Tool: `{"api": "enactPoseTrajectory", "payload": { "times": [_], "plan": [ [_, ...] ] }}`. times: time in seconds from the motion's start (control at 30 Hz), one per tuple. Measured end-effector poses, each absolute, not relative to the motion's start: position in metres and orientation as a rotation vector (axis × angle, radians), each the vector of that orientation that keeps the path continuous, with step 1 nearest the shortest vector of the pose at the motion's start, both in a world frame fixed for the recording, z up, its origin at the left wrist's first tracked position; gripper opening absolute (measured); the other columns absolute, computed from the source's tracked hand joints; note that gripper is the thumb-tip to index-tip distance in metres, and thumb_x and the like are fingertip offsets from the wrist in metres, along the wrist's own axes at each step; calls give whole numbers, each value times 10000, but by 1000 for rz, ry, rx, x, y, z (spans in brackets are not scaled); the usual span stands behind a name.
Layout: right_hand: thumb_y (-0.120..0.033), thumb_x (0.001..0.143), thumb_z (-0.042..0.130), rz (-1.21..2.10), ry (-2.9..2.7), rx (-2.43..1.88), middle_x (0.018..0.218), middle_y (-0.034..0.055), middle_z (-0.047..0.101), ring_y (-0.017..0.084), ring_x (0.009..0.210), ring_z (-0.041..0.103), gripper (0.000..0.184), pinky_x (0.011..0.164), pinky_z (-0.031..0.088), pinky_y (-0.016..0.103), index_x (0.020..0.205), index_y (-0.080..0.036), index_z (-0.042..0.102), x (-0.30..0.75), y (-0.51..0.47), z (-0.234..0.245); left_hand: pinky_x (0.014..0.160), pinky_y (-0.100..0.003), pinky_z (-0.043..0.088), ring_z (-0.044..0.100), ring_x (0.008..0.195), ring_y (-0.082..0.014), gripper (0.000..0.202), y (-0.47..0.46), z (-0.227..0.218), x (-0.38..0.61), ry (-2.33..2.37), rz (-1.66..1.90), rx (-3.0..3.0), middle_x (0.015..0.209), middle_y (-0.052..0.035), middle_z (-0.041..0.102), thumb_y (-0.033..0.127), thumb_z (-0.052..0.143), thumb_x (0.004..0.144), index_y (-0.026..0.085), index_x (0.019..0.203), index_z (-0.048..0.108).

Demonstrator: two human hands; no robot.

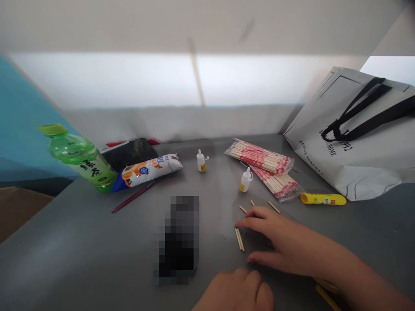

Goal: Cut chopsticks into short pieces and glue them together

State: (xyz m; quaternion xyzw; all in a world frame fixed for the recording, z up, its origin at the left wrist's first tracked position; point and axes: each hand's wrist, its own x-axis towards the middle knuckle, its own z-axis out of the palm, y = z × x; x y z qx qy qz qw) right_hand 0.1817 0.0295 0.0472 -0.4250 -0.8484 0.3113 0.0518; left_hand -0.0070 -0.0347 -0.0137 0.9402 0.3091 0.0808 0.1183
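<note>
My right hand [270, 235] reaches over the grey table, its thumb spread away from the fingers and nothing visible in its grasp. The index fingertip is close to the top ends of two short wooden sticks [239, 239] lying side by side; whether it touches them I cannot tell. More short sticks [274, 207] poke out just beyond the hand. My left hand [241, 291] is at the bottom edge with curled fingers, knuckles up, and anything inside it is hidden. Under my right forearm lie some longer wooden pieces [327, 298], partly covered.
Two small white glue bottles [201, 162] stand behind, near wrapped stick bundles [259, 155]. A yellow tube [323, 199] and a white bag [366, 142] are right. A blurred dark object [180, 242], pen [133, 197], snack packet [152, 169] and green bottle [81, 157] are left.
</note>
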Motion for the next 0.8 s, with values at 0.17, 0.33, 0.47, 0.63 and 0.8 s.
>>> {"api": "enactPoseTrajectory", "payload": {
  "times": [0.17,0.33,0.47,0.63,0.8],
  "plan": [
    [-454,916,702,829,-2519,-1462,1367,61,626,333,1174,643,471,970,547,478,1377,-401,622,207,22,60,384,-312,122,616,509,-216,238,-36,-16,-7,877,244,2765,654,-67,677,241,551,1000,193,784,638],
    [-500,957,606,690,-2438,-1723,1327,34,696,382,1141,689,337,902,620,535,1292,-523,638,248,-20,53,428,-297,219,648,555,-225,157,-36,-12,-9,970,358,2624,696,-54,713,297,626,944,221,807,612],
    [-444,946,622,914,-2312,-1577,1376,-3,696,400,1225,665,465,966,620,482,1384,-579,545,243,-55,36,471,-268,283,642,549,-197,72,-40,-9,-12,1028,462,2259,705,-30,733,221,540,944,229,944,612],
    [-426,1021,507,1083,-2123,-1477,1049,16,803,291,957,747,256,775,622,393,1137,-391,733,196,-42,47,486,-236,302,510,493,-160,138,-49,-12,-10,1103,677,1716,596,36,601,374,509,981,262,963,587],
    [-284,1024,511,1009,-2154,-1463,1101,46,741,228,977,695,316,866,548,379,1309,-282,647,174,7,60,384,-185,252,334,345,-104,305,-43,3,-7,1061,786,1124,479,105,463,543,416,1020,257,962,505]
  ]
}}
